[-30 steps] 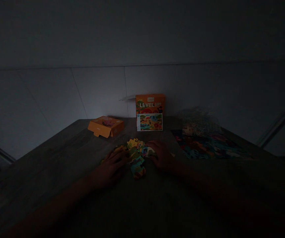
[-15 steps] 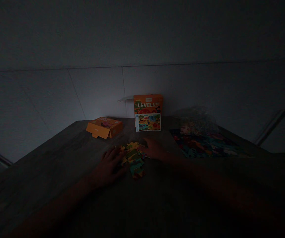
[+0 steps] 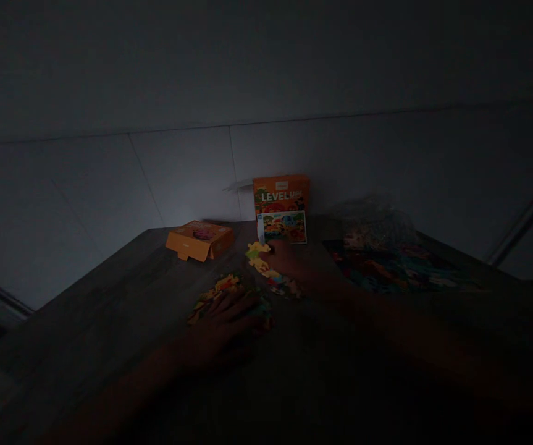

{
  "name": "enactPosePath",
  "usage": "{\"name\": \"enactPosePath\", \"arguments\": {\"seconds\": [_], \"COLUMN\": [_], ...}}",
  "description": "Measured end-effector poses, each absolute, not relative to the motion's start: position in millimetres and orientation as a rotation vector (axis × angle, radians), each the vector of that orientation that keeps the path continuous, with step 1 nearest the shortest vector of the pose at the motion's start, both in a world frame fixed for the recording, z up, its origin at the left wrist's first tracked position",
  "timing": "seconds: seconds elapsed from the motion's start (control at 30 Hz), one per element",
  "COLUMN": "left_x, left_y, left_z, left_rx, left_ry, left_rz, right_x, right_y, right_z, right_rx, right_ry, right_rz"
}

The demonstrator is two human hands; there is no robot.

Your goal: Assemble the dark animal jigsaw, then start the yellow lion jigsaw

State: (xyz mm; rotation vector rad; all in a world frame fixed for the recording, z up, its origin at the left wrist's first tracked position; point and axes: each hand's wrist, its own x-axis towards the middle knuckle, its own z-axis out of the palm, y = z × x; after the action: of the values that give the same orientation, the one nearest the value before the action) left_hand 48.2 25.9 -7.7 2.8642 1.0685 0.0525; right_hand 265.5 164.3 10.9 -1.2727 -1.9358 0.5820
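In the dim light my left hand [image 3: 222, 324] lies with fingers spread on a group of puzzle pieces [image 3: 227, 283], covering much of it. My right hand [image 3: 287, 261] is farther forward and to the right, closed at the edge of a strip of joined puzzle pieces [image 3: 259, 264], mostly yellow. This strip is apart from the group under my left hand. Whether it is lifted or touching the tabletop I cannot tell.
An orange "LEVEL UP!" box [image 3: 281, 188] stands against the wall, a picture card [image 3: 289, 227] leaning on it. An opened orange box [image 3: 201, 238] lies left. To the right, crumpled clear plastic [image 3: 375, 219] rests on a dark, colourful sheet [image 3: 391, 266]. The grey table [image 3: 122, 290] meets the wall.
My right hand has moved forward, and the yellow strip has come away from the other pieces with it. My left hand has shifted right, onto the remaining group. The view has tilted slightly.
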Motion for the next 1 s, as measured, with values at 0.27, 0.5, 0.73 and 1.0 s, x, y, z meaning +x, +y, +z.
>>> {"name": "enactPosePath", "arguments": {"seconds": [0.27,0.5,0.73,1.0], "left_x": [46,39,53,57], "left_y": [31,33,23,24], "left_z": [-15,-15,-18,-15], "left_rx": [2.898,2.956,2.917,2.879], "left_ry": [1.095,1.096,1.054,0.899], "left_rz": [0.243,0.267,0.468,0.564], "right_x": [335,338,316,312], "right_y": [106,94,70,77], "right_z": [-27,-39,-37,-46], "right_rx": [-1.149,-1.139,-0.904,-0.787], "right_ry": [-1.671,-1.734,-1.849,-1.982], "right_rz": [0.578,0.568,0.539,0.499]}}
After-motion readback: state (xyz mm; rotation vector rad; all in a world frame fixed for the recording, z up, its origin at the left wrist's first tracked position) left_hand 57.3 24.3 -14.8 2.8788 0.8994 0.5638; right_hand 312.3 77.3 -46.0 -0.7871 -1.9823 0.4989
